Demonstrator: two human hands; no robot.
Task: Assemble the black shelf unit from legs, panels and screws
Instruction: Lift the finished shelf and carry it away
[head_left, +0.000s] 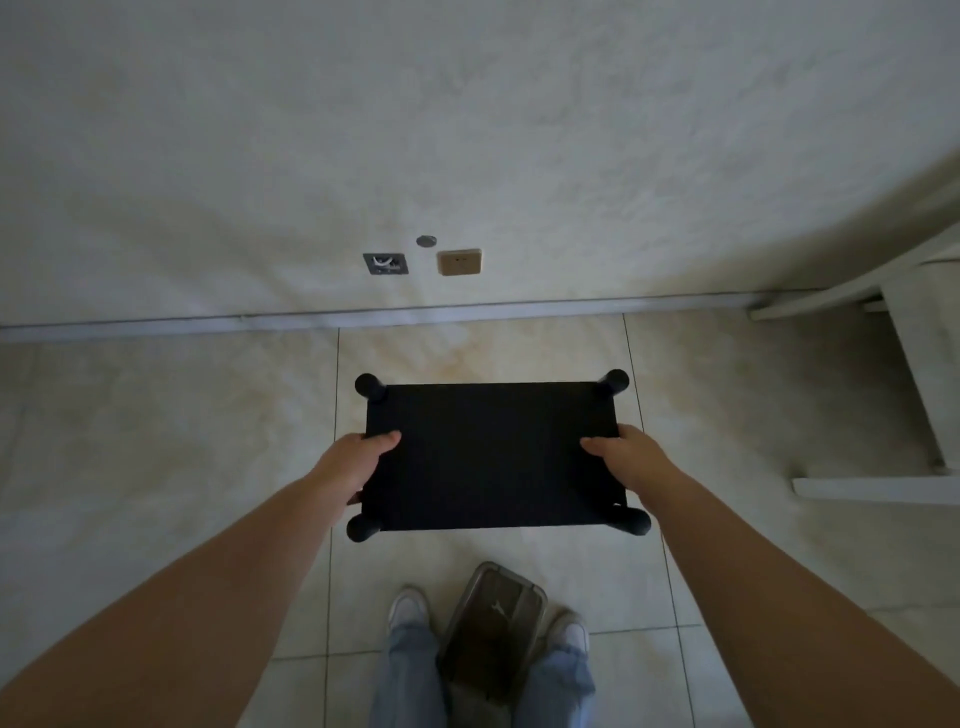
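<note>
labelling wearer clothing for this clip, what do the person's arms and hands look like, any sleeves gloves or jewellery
Both arms are bare right to the frame edge: no sleeves show. The left hand and right hand wear no gloves, and no watch, bracelet or ring is visible on the wrists or fingers. Lower down, the person wears light blue jeans and white shoes.

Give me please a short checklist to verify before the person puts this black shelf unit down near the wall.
1. Left hand grips the black shelf unit by its short edge: ok.
2. Right hand grips the opposite edge: ok.
3. Four leg tops at the corners: ok.
4. Screws tight: cannot tell.
5. Tiled floor ahead free: ok.
6. Clear plastic box between the feet, a trip risk: not ok.
</note>
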